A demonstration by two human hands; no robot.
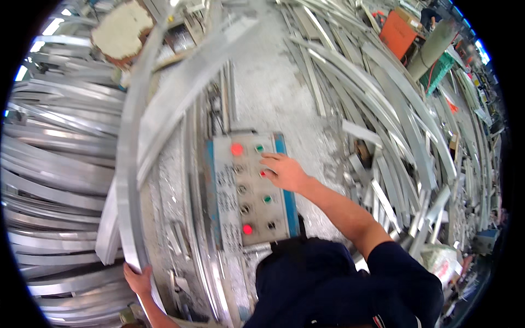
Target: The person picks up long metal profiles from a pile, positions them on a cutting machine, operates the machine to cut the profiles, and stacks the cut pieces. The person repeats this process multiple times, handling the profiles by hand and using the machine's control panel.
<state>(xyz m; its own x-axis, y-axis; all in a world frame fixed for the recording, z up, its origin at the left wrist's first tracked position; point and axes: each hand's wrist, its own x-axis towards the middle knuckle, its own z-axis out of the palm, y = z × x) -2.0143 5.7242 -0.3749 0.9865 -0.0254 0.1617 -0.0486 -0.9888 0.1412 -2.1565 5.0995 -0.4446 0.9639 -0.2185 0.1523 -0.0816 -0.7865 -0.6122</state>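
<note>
My left hand (pixel 139 281) grips the near end of a long silver metal profile (pixel 127 180), thumb and fingers on either side of it. The profile runs away from me and curves up past the left of the control box. My right hand (pixel 286 173) is over the control box (pixel 254 218), a grey panel with blue sides. Its fingers are apart and hold nothing. The fingertips are between a green button (pixel 260 148) and a small red button (pixel 263 174), which the hand partly covers. Whether a fingertip touches a button, I cannot tell.
Stacked curved metal profiles (pixel 60 186) fill the left side. More long profiles (pixel 394 104) lie piled on the right, with short offcuts (pixel 385 199) nearer. A wide metal strip (pixel 186 82) slants across the far left. An orange box (pixel 398 34) stands far right.
</note>
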